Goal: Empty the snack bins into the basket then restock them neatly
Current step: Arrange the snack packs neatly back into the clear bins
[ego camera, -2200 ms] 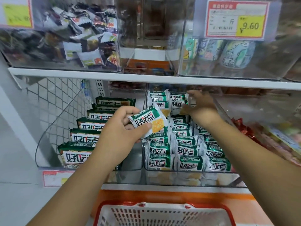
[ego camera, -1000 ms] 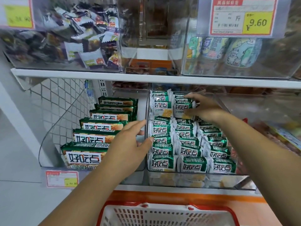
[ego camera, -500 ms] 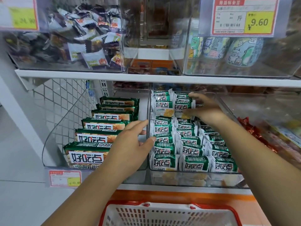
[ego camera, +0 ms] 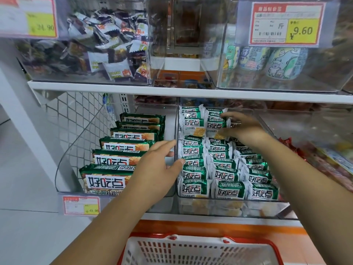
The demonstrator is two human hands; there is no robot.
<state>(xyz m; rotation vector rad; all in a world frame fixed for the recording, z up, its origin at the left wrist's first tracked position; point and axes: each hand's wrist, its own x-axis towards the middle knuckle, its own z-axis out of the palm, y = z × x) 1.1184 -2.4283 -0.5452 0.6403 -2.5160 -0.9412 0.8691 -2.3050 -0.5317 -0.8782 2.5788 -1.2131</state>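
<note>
Restocking looks nearly finished; the small green packets (ego camera: 225, 169) lie in tidy rows inside the clear right-hand bin (ego camera: 229, 207) on the lower shelf (ego camera: 191, 95), and the red-rimmed basket (ego camera: 200, 249) below shows no stock in its visible part; the left hand (ego camera: 158, 165) is spread flat and holds nothing, its fingertips against the front-left row at the bin's wall; the right hand (ego camera: 242, 127) reaches to the back, fingers loosely curled on an upright rear packet (ego camera: 214, 126), though whether it grips or only nudges I cannot tell. Risk, as I judge it: the standing rear packets could topple forward onto the rows if pushed unevenly; slippery wrappers could slide out of line. Packets and the larger packs (ego camera: 112, 169) alongside carry white characters, upside down, seemingly 好吃点; price tags read 9.60 (ego camera: 286, 23), 24.90 (ego camera: 28, 18) and 45.00 (ego camera: 81, 205).
</note>
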